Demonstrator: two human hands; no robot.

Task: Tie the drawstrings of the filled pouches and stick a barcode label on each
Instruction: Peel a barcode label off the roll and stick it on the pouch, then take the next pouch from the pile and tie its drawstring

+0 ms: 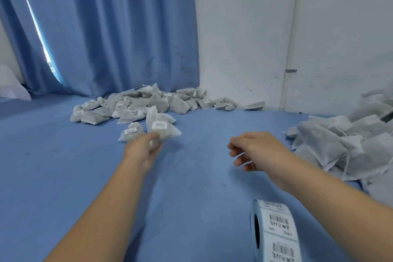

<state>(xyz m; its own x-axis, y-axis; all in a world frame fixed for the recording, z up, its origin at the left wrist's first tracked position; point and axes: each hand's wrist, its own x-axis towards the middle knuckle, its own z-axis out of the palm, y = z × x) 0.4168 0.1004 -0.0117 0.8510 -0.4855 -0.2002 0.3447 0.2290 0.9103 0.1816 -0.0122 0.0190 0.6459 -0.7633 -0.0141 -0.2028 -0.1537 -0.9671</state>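
**Labelled pouch in the left hand, right hand free**

Closest to me, at the lower right, the roll of barcode labels stands on its edge on the blue cloth covering the work surface, with two printed barcodes facing up on its outer wrap. Both bare forearms reach out over the cloth.

The right hand hovers above the cloth with its fingers loosely bent and nothing in them. To its right lies a heap of pale pouches with loose drawstrings trailing from several.

The left hand grasps a filled pouch by its lower end, holding it just above the cloth. A white label sits on the face of the pouch. That hand is blurred, so I can't tell whether the fingers pinch the fabric or the string. Just left of it, a smaller labelled pouch lies on the cloth.

Farther back, a spread pile of filled pouches reaches the foot of the blue curtain, several showing white labels. A white wall with a thin upright pipe stands to the right of the curtain.
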